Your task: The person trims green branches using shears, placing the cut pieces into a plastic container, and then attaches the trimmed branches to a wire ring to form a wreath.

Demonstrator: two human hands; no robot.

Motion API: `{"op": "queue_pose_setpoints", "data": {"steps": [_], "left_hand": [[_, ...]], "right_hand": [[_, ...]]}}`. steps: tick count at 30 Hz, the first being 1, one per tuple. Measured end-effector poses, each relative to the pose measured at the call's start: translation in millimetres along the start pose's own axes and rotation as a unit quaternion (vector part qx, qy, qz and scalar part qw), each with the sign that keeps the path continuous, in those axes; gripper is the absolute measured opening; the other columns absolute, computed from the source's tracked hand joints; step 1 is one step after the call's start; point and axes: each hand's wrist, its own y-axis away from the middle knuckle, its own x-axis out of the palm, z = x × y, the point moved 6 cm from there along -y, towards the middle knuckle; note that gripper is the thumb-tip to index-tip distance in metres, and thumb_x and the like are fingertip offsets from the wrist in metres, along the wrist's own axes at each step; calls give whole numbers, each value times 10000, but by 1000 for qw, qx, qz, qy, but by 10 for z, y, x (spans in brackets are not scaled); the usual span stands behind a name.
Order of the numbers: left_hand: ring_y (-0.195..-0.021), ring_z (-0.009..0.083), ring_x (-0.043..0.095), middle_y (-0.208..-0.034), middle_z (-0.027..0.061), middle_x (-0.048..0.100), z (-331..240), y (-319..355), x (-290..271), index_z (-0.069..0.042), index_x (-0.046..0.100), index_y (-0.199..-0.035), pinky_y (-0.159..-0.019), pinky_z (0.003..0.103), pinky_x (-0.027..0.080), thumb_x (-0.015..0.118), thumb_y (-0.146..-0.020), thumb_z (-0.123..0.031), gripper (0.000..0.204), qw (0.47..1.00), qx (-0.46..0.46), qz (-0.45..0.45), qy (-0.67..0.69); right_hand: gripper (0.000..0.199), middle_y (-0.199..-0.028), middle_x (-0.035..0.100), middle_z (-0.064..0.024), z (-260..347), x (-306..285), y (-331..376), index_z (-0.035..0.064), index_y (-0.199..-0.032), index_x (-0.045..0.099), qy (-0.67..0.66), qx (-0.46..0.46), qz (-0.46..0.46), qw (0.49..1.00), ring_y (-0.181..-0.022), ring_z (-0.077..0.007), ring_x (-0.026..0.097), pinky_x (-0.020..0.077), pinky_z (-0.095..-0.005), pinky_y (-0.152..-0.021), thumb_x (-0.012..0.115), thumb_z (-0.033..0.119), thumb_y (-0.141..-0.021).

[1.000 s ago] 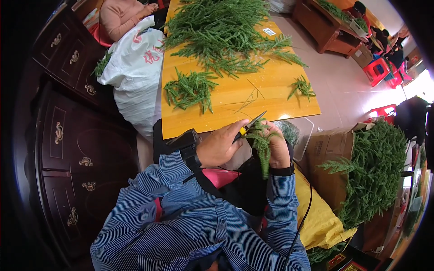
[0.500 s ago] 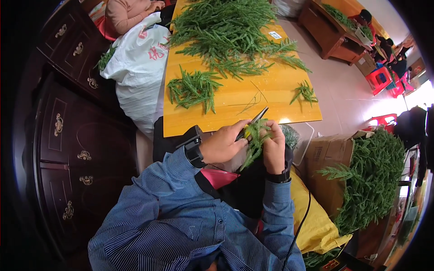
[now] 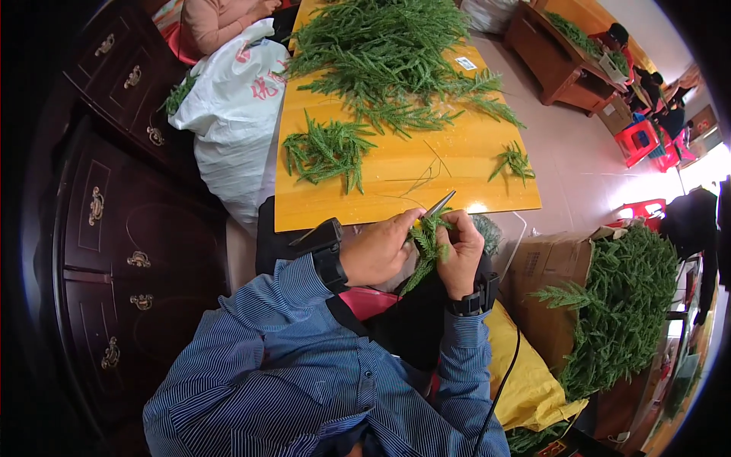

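Just past the table's near edge, my left hand (image 3: 378, 254) is closed around long-nose pliers (image 3: 441, 203). Their grey jaws point up and right over the tabletop, and a bit of yellow handle shows. A green artificial pine sprig (image 3: 421, 263) hangs between my hands, its lower tip toward my lap. My right hand (image 3: 461, 251) pinches the sprig's right side with thumb and fingers, close beside the pliers. What lies between the pinching fingertips is hidden.
On the yellow table (image 3: 487, 199) lie a large heap of sprigs (image 3: 381, 53), a smaller pile (image 3: 329, 152), a little bunch (image 3: 513, 162) and thin loose stems (image 3: 430, 174). A white sack (image 3: 228, 114) stands left, a sprig-filled carton (image 3: 544, 282) right. Another person (image 3: 217, 27) sits far left.
My right hand has turned a little, and its fingers curl more tightly at the sprig. The pliers and sprig have shifted slightly down.
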Motion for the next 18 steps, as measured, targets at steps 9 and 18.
{"op": "queue_pose_setpoints", "data": {"steps": [9,18], "left_hand": [[-1139,434,542,-1209,284,556,232,-103,84,49,388,-1342,-983,455,433,556,-850,-40,528,996,-86,-17,9],[-1121,437,549,-1178,279,574,181,-162,69,48,383,-1354,-983,441,439,567,-822,-33,568,993,-42,-101,-55]], "right_hand": [[158,-853,611,-9,76,-83,-51,-26,-1055,585,-24,35,-66,997,-767,-85,564,453,-212,-716,580,-5,-898],[186,-842,639,-27,316,143,36,-29,-1081,608,155,-72,-11,985,-794,-118,581,465,-238,-773,540,118,-988]]}}
